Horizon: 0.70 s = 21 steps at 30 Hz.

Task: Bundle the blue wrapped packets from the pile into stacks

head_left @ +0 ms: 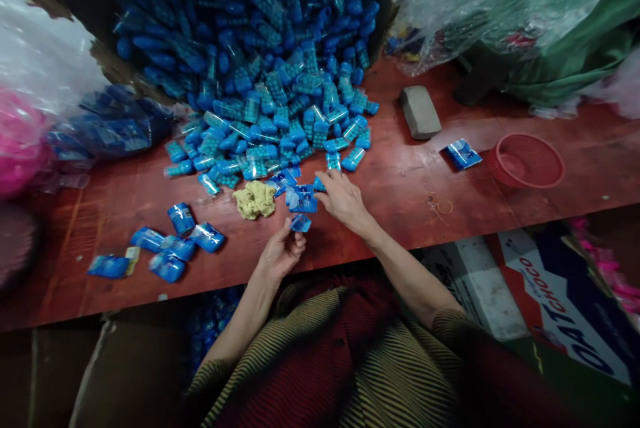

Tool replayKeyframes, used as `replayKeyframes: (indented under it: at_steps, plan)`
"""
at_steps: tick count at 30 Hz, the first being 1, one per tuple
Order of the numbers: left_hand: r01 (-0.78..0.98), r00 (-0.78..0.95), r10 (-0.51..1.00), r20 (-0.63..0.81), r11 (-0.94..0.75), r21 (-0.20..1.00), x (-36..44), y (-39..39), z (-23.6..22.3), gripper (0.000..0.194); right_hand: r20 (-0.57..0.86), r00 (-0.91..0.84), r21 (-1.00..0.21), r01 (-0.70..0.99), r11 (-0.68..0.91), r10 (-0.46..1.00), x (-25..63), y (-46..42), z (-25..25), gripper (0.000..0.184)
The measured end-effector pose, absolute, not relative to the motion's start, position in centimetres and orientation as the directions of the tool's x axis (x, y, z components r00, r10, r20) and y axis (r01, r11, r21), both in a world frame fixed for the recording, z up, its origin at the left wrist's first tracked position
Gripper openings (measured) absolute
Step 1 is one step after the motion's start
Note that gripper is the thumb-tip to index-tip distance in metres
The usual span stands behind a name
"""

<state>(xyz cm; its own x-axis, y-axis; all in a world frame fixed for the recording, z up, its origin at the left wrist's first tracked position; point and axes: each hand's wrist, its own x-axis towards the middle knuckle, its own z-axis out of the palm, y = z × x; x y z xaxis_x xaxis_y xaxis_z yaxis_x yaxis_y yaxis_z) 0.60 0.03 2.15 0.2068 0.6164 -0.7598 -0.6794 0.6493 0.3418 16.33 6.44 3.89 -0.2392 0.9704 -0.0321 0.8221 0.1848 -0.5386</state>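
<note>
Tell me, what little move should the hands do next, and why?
I'd bring the small blue object at the right hand's fingertips over to the shiny blue printed wrapper. The left hand already pinches that wrapper, and the two are close but apart. The object is partly hidden, so this is only my best guess.

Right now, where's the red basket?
Head view, right side: the red basket sits on the red table, just right of the blue packet, well to the right of both hands.
</note>
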Motion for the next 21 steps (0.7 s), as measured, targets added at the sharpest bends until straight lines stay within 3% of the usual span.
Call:
replayKeyframes:
  at_steps: [3,6,9,11,13,15,18,21]
  plan:
    - [-0.693,0.204,0.613,-0.764,0.641,0.329,0.9,-0.2,2.6,0.023,-0.152,-0.287,-0.301,0.925,0.233,0.946,16.3,8.0,3.7,0.034]
    - [-0.705,0.196,0.621,-0.759,0.627,0.331,1.1,-0.3,2.8,0.019,-0.226,-0.325,-0.24,0.932,0.271,0.918,15.9,9.2,3.5,0.029]
    - [-0.712,0.172,0.61,-0.773,0.62,0.33,1.2,-0.3,2.7,0.018,-0.197,-0.318,-0.322,0.915,0.245,0.927,16.2,9.8,3.5,0.025]
    - [-0.726,0.145,0.606,-0.782,0.602,0.332,1.3,-0.2,2.5,0.016,-0.127,-0.268,-0.527,0.834,0.164,0.955,17.0,9.7,3.5,0.027]
    - [-0.746,0.124,0.611,-0.781,0.577,0.333,1.3,0.0,2.4,0.014,-0.119,-0.206,-0.823,0.568,0.02,0.971,18.0,8.9,3.6,0.034]
    - [-0.758,0.109,0.615,-0.781,0.56,0.335,1.4,0.1,2.2,0.012,-0.192,-0.195,-0.975,0.146,-0.166,0.962,18.9,7.6,3.8,0.039]
    - [-0.76,0.083,0.612,-0.787,0.55,0.347,1.5,0.3,2.0,0.011,-0.271,-0.213,-0.911,-0.257,-0.321,0.939,19.4,5.0,4.2,0.045]
    - [-0.759,0.056,0.622,-0.781,0.535,0.371,1.7,0.2,1.9,0.011,-0.301,-0.256,-0.843,-0.379,-0.382,0.918,19.1,3.0,4.5,0.047]
